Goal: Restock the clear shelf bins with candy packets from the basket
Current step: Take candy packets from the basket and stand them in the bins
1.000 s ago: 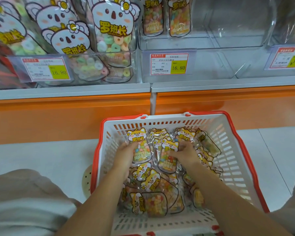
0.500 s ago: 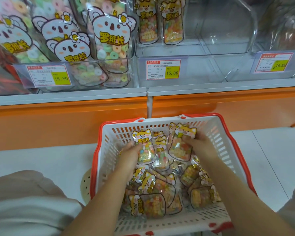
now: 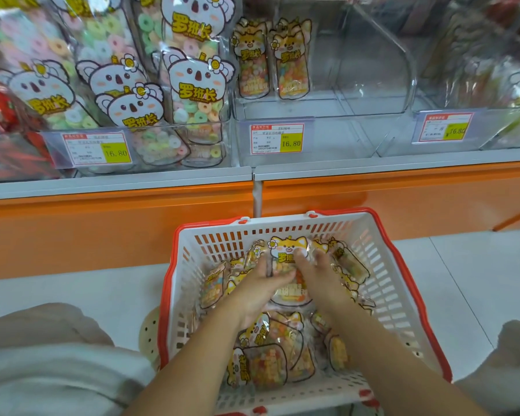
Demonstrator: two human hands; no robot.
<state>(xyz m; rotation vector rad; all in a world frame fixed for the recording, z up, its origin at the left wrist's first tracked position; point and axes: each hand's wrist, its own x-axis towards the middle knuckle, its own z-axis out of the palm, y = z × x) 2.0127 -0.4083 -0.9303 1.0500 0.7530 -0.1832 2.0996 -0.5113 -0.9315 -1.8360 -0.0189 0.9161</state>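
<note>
Both hands have come together since the earlier frame, gathering one candy packet (image 3: 287,267) upright in the basket (image 3: 403,295) on the floor. Left hand (image 3: 260,285) and right hand (image 3: 318,273) press its sides, fingers curled, probably to lift it toward the nearly empty clear bin (image 3: 357,85).

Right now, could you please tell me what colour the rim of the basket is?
Red, over white lattice walls; the basket rim shows clearly in the head view.
</note>
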